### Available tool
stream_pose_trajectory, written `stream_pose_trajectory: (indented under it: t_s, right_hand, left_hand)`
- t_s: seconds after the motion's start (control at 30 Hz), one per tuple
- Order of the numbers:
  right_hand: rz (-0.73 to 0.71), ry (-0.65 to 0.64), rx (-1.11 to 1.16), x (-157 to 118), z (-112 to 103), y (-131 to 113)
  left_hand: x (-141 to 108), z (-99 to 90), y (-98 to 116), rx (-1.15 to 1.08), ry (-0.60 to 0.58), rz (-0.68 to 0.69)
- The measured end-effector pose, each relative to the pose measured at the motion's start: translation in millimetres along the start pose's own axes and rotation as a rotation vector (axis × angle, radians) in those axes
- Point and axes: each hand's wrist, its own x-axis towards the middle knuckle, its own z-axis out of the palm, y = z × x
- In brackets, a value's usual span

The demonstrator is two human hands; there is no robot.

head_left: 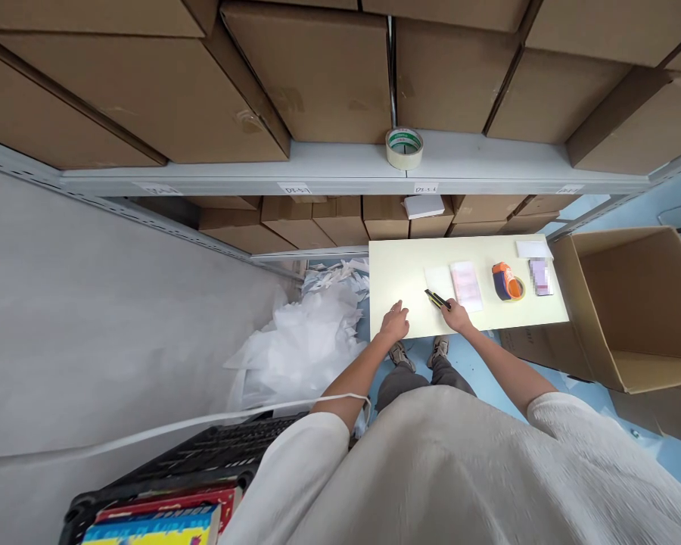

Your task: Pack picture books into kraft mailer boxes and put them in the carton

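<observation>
My right hand (pixel 457 316) is closed around a black and yellow utility knife (pixel 436 298), its tip pointing up and to the left over a small tabletop (pixel 414 261) of pale cream. Palm down near the table's front left edge, my left hand (pixel 396 321) has its fingers apart and holds nothing. Just beyond the knife lies a white sheet of paper (pixel 436 278). A thin pinkish packet (pixel 466 284) rests beside my right hand. Farther right stands an orange and dark blue tape dispenser (pixel 504 281) with a roll of tape.
A white slip (pixel 533 249) and a purple-white packet (pixel 540 276) lie at the table's right end. An open carton (pixel 635 303) stands beyond it. Boxes fill the shelf (pixel 340 163), which bears a tape roll (pixel 404 148). Left are white wrapping (pixel 300 341) and a black crate (pixel 170 462).
</observation>
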Motion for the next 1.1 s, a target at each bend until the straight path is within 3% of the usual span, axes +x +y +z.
stream_pose_trajectory:
  t_s: [0.17,0.4,0.6,0.83,1.1]
  right_hand:
    - [0.017,-0.026,-0.047,-27.1,6.3,11.9]
    - [0.002,-0.091,-0.01,-51.9,11.3,29.1]
    - [-0.005,-0.053,0.009,-60.3,15.1,37.8]
    - [0.005,-0.007,0.291,-58.3,-3.0,24.2]
    - [-0.093,0.033,0.572,-52.9,-19.9,10.6]
  left_hand:
    - [-1.0,-2.1,5.7,0.14,-0.041,-0.018]
    - [-1.5,3.5,7.1,0.157,-0.013,-0.027]
    - [-0.2,5.4,7.4,0.134,-0.027,-0.031]
    - [-2.0,2.7,9.2,0.156,-0.056,-0.038]
    - [-2.6,-3.5,8.9,0.16,-0.129,-0.038]
